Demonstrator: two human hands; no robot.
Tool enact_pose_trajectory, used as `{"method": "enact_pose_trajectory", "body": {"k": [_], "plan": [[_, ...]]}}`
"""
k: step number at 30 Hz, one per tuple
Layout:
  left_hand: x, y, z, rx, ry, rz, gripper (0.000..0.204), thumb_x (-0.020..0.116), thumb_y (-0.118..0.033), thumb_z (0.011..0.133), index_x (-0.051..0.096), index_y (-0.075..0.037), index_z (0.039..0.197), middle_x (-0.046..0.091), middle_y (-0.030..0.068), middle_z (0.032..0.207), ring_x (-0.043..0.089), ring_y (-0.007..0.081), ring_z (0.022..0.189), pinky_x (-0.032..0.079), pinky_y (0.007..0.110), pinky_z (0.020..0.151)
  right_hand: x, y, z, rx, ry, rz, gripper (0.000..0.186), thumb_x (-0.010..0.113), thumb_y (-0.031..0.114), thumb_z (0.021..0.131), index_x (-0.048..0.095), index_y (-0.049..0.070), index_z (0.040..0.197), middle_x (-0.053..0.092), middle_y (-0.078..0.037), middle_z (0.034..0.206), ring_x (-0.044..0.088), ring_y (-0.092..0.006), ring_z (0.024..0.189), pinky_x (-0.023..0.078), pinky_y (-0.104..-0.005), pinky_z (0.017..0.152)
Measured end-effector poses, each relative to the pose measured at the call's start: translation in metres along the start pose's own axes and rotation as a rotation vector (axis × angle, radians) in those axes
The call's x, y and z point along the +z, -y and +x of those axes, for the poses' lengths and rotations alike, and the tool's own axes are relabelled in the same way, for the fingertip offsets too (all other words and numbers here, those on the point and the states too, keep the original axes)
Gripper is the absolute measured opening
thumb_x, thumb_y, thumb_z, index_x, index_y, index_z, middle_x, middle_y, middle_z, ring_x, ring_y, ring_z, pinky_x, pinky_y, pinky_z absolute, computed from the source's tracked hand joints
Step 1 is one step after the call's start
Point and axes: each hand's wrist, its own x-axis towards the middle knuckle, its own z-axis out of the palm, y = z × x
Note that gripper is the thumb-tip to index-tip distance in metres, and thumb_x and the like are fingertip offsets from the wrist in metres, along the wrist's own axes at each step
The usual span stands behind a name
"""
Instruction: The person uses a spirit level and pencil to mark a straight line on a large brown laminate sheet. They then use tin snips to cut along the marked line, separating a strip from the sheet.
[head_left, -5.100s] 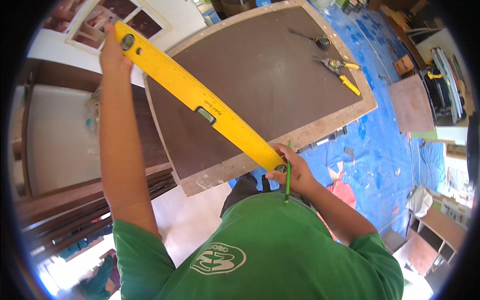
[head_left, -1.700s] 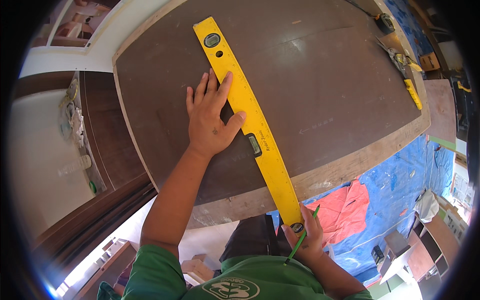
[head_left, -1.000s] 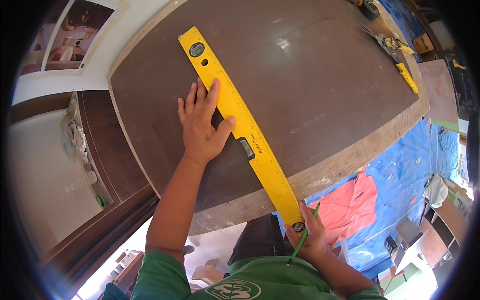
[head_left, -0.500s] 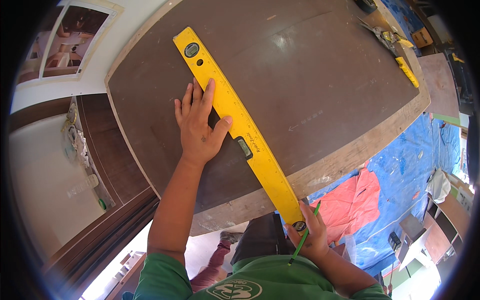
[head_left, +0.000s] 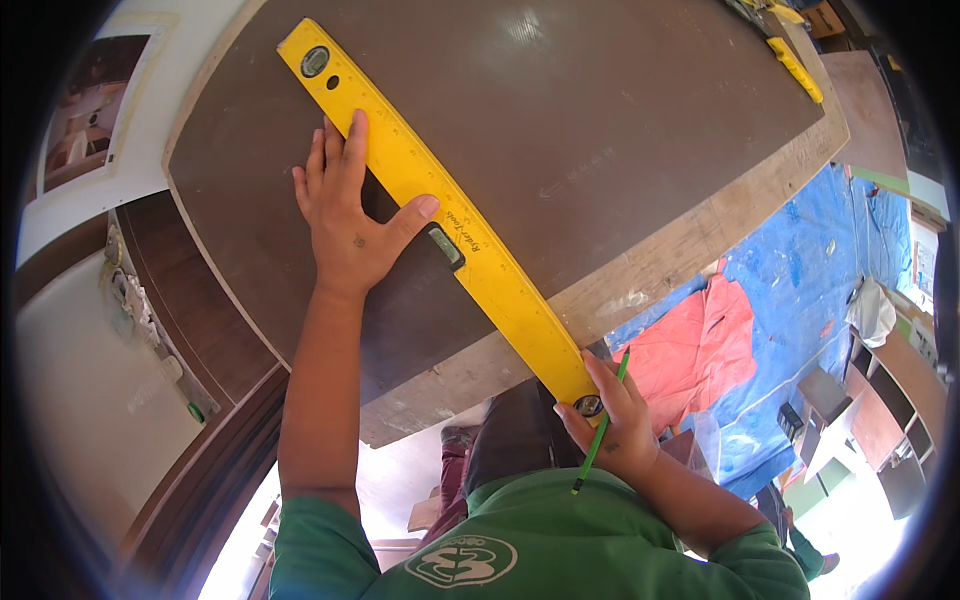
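A long yellow spirit level (head_left: 500,285) lies slantwise on a dark brown board (head_left: 620,120), its near end jutting past the board's edge toward me. My left hand (head_left: 350,225) rests spread out along the level's left side. Its index fingertip and thumb tip touch the yellow face, while the other fingers lie over the board. At the near end, my right hand (head_left: 628,432) grips the level around its round vial. A green pencil (head_left: 603,425) sticks out between the fingers of that same hand.
Bare wood (head_left: 680,270) edges the board. Yellow-handled tools (head_left: 795,70) lie at its far right corner. To the right, a salmon-red cloth (head_left: 690,340) lies on blue tarp (head_left: 790,260). Cabinet-like pieces (head_left: 905,420) stand beyond. Part of another person (head_left: 808,555) shows at lower right.
The view has shifted, so board, level and both hands appear higher, and the level farther left and more slanted. Both hands keep much the same hold.
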Motion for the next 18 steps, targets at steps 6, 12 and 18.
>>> {"method": "enact_pose_trajectory", "body": {"k": [6,12,18], "plan": [[-0.006,-0.004,0.001,0.025,0.056,0.015,0.131,0.085,-0.080,0.071,0.035,-0.009,0.169,0.032,0.0350,0.170,0.025,0.0547,0.160,0.012,0.074,0.125,0.002,0.000,0.002,0.000,-0.023,-0.014,0.075,0.086,0.004,0.085,0.051,-0.007,0.151,0.065,-0.029,0.127,0.070,-0.0423,0.109,0.058,-0.0451,0.091],[-0.022,-0.016,0.000,0.007,0.075,0.134,0.134,0.086,-0.081,0.068,0.036,-0.007,0.169,0.029,0.0350,0.172,0.025,0.0560,0.160,0.016,0.072,0.126,0.001,-0.001,0.000,0.023,-0.016,-0.004,0.075,0.086,0.004,0.085,0.051,-0.006,0.151,0.065,-0.028,0.126,0.070,-0.0408,0.110,0.058,-0.0440,0.092],[-0.033,-0.035,-0.005,0.005,0.297,0.182,0.131,0.090,-0.073,0.070,0.034,-0.010,0.170,0.018,0.0341,0.176,0.020,0.0537,0.163,0.019,0.069,0.128,0.002,0.001,0.002,0.003,-0.040,-0.029,0.078,0.086,0.008,0.085,0.050,0.000,0.154,0.066,-0.024,0.127,0.070,-0.0413,0.109,0.061,-0.0447,0.089]]}}
